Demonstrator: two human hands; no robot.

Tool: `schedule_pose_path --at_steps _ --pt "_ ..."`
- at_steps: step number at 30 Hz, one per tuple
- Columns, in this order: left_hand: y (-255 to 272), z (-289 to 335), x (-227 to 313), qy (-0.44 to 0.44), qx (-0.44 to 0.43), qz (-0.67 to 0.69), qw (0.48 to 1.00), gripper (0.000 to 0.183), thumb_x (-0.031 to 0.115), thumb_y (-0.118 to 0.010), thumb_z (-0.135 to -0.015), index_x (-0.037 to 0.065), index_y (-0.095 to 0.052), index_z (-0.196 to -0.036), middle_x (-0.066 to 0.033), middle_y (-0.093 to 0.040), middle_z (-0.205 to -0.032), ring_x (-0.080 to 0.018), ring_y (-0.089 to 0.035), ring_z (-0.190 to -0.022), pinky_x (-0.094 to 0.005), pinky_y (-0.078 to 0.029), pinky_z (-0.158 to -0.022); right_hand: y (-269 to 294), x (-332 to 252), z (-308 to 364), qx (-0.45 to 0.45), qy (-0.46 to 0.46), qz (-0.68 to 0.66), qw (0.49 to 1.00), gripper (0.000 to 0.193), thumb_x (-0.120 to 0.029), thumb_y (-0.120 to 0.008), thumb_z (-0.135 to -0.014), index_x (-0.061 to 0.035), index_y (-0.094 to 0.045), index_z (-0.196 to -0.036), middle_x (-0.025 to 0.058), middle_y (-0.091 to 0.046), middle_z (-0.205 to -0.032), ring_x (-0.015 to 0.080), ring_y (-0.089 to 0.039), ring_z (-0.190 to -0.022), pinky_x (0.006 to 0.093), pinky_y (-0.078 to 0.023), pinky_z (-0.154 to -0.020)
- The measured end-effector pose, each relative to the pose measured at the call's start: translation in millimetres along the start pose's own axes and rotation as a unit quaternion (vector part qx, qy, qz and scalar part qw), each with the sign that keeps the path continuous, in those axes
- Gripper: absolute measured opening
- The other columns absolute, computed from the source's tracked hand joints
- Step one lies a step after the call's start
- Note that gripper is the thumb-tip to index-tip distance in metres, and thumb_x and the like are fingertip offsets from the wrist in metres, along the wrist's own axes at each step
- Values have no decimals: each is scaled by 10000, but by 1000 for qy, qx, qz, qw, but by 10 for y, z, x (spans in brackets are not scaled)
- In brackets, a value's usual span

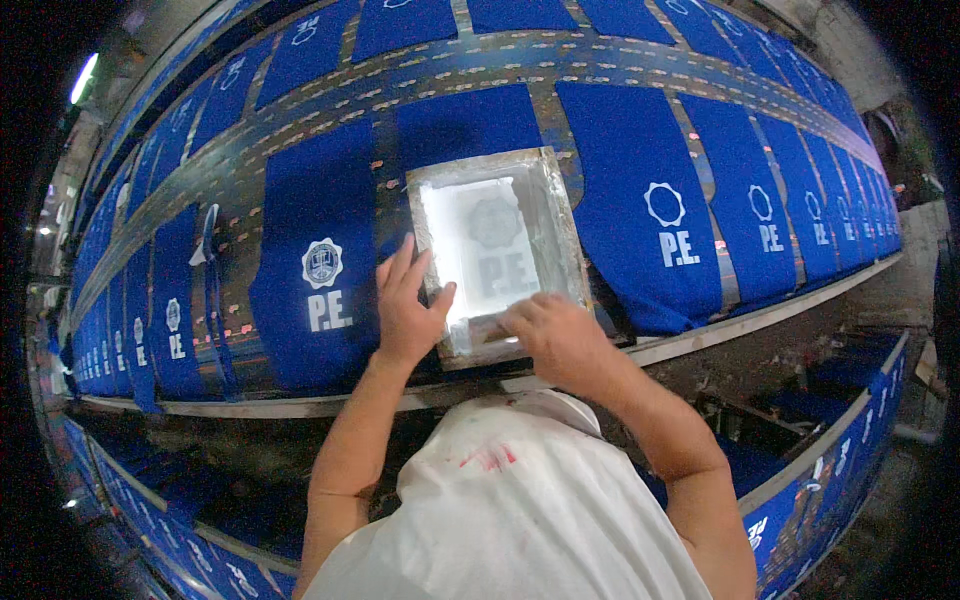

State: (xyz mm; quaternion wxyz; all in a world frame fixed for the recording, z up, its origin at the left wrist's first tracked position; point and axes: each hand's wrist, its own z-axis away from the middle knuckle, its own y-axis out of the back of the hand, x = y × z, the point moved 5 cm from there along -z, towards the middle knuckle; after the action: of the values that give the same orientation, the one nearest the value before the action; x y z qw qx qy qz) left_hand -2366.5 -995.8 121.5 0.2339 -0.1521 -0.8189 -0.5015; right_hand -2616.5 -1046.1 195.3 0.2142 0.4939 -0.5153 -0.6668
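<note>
A screen printing frame (573,230) lies on a blue fabric piece (465,118), its pale mesh carrying a grey round emblem and lettering. My left hand (408,312) holds the frame's left rim, fingers spread along the edge and thumb laid over its top. Inside the frame's near end, my right hand (552,335) is closed on a brownish squeegee (487,328), partly hidden under the fingers. White ink shows along the mesh's left side. Immediately left of the frame, another blue piece (318,190) bears a white emblem and letters.
Blue printed pieces (650,190) line the long table (230,310) on both sides. Farther back runs a second row (400,35). A pale rail (720,335) edges the table in front of me. Lower racks with more blue pieces (850,445) stand at both sides behind me.
</note>
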Motion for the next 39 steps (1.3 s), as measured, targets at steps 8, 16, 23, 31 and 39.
schedule_pose_path --at_steps 8,16,23,31,39 --pt "86 -92 -100 -110 -47 -56 991 404 106 -726 -994 -16 -790 -1374 -143 -722 -1590 -377 -614 -1448 -536 -459 -1244 118 -52 87 -27 -57 -49 997 469 6 -718 -897 -61 -824 -1349 156 -820 -1275 397 -765 -1232 520 -621 -1058" --pt "116 -201 -77 -134 -96 -84 983 431 89 -673 -959 -65 -784 -1346 -204 -715 -1583 -358 -670 -1252 -523 -481 -1190 -326 -316 236 136 -25 47 989 546 33 -738 -848 -69 -810 -1379 124 -786 -1380 378 -757 -1285 506 -620 -1108" --pt "64 -231 -30 -114 -139 -114 977 465 109 -670 -956 -62 -767 -1377 -208 -695 -1626 -366 -696 -1154 -521 -515 -1097 -322 289 -353 158 -17 66 985 530 26 -731 -890 -102 -803 -1399 117 -792 -1394 377 -756 -1285 505 -612 -1113" --pt "52 -279 45 -71 -196 -136 969 475 110 -679 -942 -69 -757 -1375 -242 -673 -1639 -358 -723 -1066 -501 -558 -974 14 919 -1275 139 4 73 987 488 5 -704 -925 -121 -811 -1384 124 -805 -1383 381 -763 -1233 508 -617 -1076" --pt "26 -264 36 -54 -212 -141 965 458 104 -701 -938 -58 -778 -1360 -236 -676 -1635 -355 -726 -1070 -491 -565 -972 363 979 -1586 114 0 66 991 471 48 -686 -899 -72 -834 -1329 166 -835 -1322 395 -778 -1244 515 -629 -1075"
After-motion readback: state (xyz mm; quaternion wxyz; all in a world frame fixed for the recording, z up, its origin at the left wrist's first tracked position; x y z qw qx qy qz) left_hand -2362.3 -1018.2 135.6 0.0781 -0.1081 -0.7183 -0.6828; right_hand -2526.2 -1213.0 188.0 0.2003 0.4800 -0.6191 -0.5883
